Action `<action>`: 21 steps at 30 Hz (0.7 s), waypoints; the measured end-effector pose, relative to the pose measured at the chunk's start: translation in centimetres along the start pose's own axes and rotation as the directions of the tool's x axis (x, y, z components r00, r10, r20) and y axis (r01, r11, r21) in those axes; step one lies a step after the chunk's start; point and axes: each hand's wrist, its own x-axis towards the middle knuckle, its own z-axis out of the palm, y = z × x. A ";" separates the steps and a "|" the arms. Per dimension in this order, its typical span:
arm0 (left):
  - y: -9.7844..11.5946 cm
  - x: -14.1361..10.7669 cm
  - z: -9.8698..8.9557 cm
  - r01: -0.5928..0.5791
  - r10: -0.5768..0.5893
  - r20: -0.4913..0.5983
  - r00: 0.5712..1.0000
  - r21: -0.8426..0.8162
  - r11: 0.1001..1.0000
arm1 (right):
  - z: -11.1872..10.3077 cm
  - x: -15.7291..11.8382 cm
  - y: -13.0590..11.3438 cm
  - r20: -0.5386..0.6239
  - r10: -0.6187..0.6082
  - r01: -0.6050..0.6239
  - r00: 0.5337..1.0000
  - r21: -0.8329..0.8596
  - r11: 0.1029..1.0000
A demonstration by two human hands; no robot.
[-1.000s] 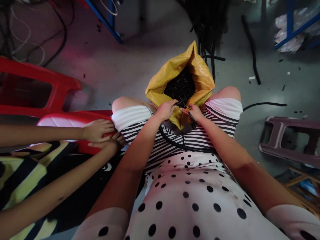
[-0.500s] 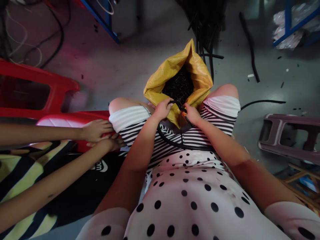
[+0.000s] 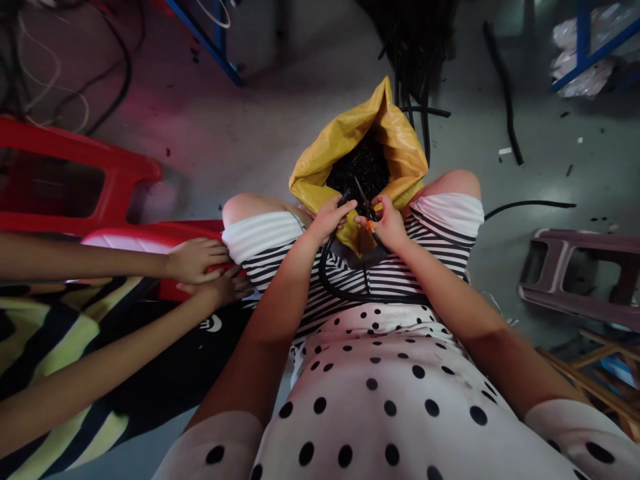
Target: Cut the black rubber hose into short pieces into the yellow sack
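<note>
My left hand (image 3: 331,217) is closed around a black ribbed tube (image 3: 345,291), whose length curves back across my lap. My right hand (image 3: 389,225) grips a pair of scissors (image 3: 363,193) with orange on the handle; the dark blades point forward over the sack. Between my knees stands a yellow sack (image 3: 320,160), its mouth wide, with many short black tube pieces (image 3: 357,163) inside. Both hands are above the sack's near rim, a little apart from each other.
At left, another person's hands (image 3: 200,263) rest beside a red stool (image 3: 115,233). A second red stool (image 3: 120,163) stands farther left. A purple-grey stool (image 3: 585,267) is at right. Black tubes (image 3: 420,60) lie piled on the floor beyond the sack.
The tube end in my left hand has drawn back from the scissors, and the left fingers have turned. The scissor blades now point forward over the sack. The view has shifted slightly.
</note>
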 end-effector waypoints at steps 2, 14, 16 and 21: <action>0.4 -0.9 0.6 0.024 -0.017 0.049 0.999 -0.140 0.990 | 0.0 -0.3 -0.9 -0.011 -0.043 0.043 0.999 -0.044 0.998; 0.3 -5.5 2.7 -0.023 0.028 0.009 1.000 -0.344 0.939 | 0.1 -1.4 -4.1 0.089 -0.183 0.187 0.979 -0.036 0.982; 0.2 -5.9 3.1 -0.014 0.027 0.035 0.999 -0.329 0.944 | 0.2 -1.4 -4.0 0.086 -0.154 0.157 0.984 -0.021 0.987; 0.2 -7.0 3.8 -0.003 0.006 0.007 1.000 -0.312 0.950 | 0.3 -1.7 -4.5 0.096 -0.055 0.059 0.994 -0.036 0.998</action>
